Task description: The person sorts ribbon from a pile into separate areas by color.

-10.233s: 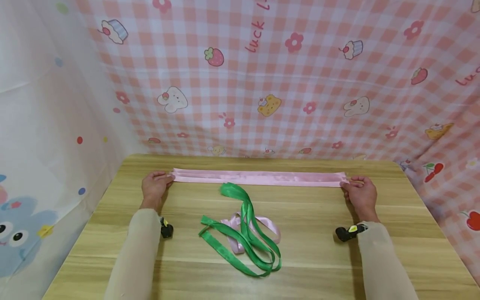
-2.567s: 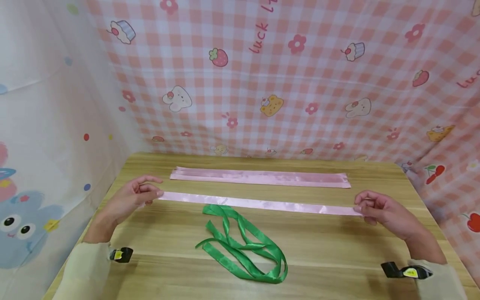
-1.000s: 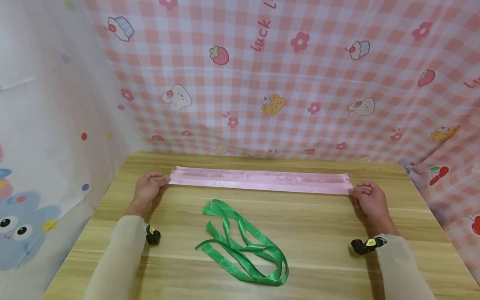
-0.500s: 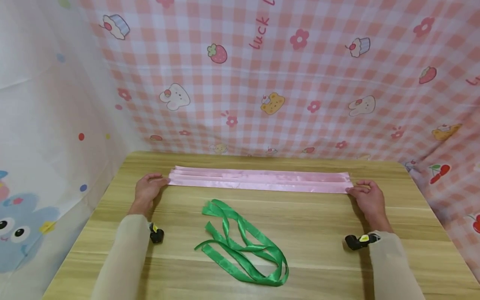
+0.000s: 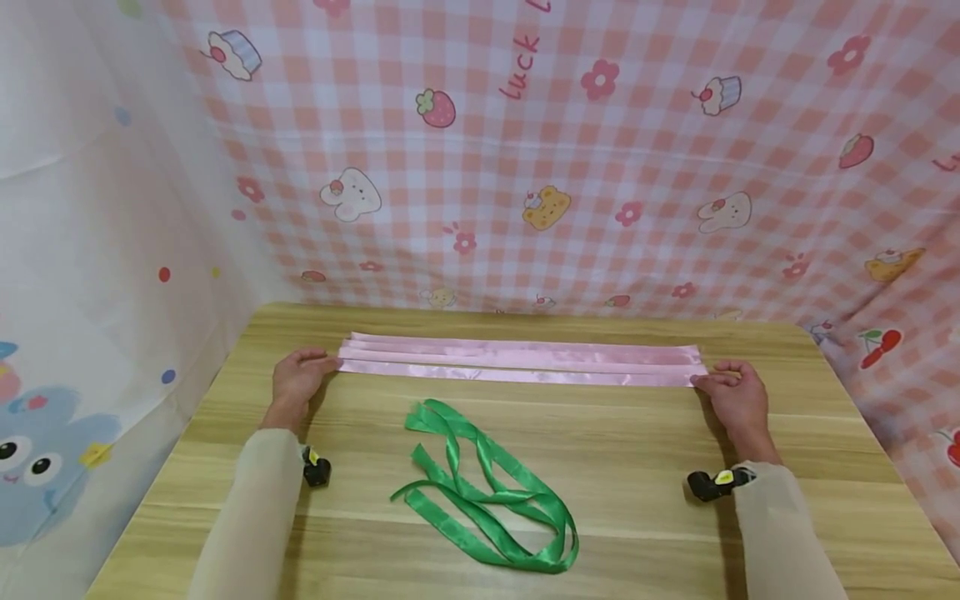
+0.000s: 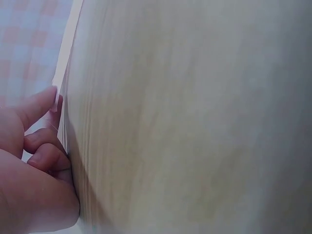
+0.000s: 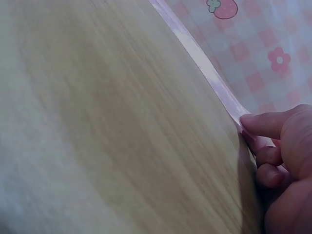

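A pink satin ribbon (image 5: pixel 517 376) stretches straight across the back of the table. My left hand (image 5: pixel 296 383) pinches its left end between thumb and fingers, as the left wrist view also shows. At the other end, my right hand (image 5: pixel 741 408) pinches the ribbon, with the thumb on top in the right wrist view. Just behind it lie more pink ribbon strips (image 5: pixel 525 352), side by side and nearly parallel. A thin sliver of wood shows between the held ribbon and these strips. Nearer the middle, a green ribbon (image 5: pixel 525 496) lies in loose, twisted loops.
The wooden table (image 5: pixel 637 500) ends at the back against a pink checked cloth (image 5: pixel 480 167). On the left hangs a white cloth (image 5: pixel 90 208) with cartoon prints. Both wrists carry small black cameras.
The pink ribbon lay loosely looped among the green one, then was stretched between both hands. Since then it has moved back beside the other strips. Lately, a narrow gap has appeared behind it.
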Motion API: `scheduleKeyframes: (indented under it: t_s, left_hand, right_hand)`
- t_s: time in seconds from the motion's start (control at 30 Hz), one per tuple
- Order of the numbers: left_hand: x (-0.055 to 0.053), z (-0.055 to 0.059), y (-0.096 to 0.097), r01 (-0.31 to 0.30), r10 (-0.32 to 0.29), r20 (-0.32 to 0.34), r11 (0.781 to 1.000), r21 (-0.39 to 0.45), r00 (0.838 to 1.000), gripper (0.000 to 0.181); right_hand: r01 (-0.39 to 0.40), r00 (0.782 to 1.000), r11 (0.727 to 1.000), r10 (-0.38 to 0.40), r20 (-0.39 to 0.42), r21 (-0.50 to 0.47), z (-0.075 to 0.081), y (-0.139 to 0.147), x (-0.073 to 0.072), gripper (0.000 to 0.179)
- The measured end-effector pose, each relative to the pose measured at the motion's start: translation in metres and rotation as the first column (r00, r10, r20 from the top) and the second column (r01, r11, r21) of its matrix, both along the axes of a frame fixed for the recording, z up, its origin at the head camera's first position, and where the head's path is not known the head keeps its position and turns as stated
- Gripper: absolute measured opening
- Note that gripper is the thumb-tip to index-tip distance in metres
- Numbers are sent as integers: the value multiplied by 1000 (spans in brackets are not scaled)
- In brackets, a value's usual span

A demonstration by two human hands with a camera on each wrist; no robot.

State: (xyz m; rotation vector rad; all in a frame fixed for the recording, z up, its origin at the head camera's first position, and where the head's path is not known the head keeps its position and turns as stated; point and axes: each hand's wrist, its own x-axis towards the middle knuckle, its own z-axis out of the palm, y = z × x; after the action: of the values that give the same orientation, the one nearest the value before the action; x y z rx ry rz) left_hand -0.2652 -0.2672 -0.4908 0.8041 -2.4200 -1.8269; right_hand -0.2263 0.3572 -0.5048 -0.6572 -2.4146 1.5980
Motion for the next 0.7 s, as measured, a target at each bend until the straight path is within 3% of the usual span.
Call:
scheduleKeyframes:
  t_s: [0.23,0.43,0.53,0.63,0.7]
  left_hand:
    - [2,3,3,-15,15,9,1000,-23,1000,46]
    - [6,4,-4,17,-18,5,999,41,1000,56]
    - [10,7,-6,50,-50,-4,997,53,999,60]
    - [17,14,-3,110,-110,-29,994,-9,993,60]
    - [23,19,5,161,-165,-62,985,-59,984,55]
  right_hand:
    - [49,999,999,-49,-7,-12,-2,-2,-2,35]
    - [51,998,999,-51,26,21,1,-3,2,42]
    - [71,996,996,-74,48,53,4,-7,6,46]
    - [88,996,993,-89,14,80,9,-20,12,46]
    - [63,998,992,-60,-30,112,12,-36,18,45]
